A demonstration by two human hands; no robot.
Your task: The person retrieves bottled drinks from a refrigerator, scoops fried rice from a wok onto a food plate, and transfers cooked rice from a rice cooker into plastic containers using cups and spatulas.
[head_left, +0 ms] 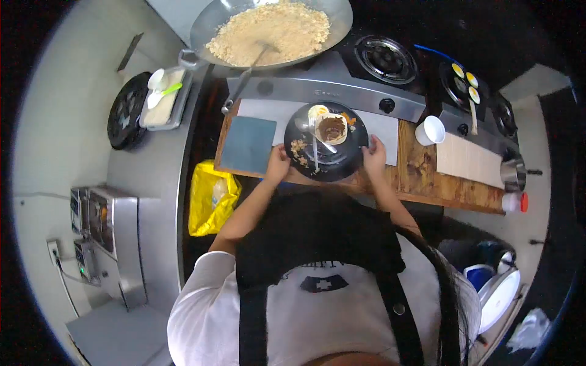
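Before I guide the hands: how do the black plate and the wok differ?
The plate is black, the wok silvery and wider. The left hand and right hand hold the plate's rim; neither touches the wok. The plate carries a bowl and scraps; the wok, a heap of pale food. Both are round.

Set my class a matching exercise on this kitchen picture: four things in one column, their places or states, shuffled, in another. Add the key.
1. Round black plate
2. Large silver metal wok
3. Yellow plastic bag
4. Blue-grey rectangular sheet

A. Open, something whitish inside
B. Lying flat, left of the plate
C. Between left hand and right hand
D. Filled with pale, grainy food

Pairs: 1-C, 2-D, 3-A, 4-B
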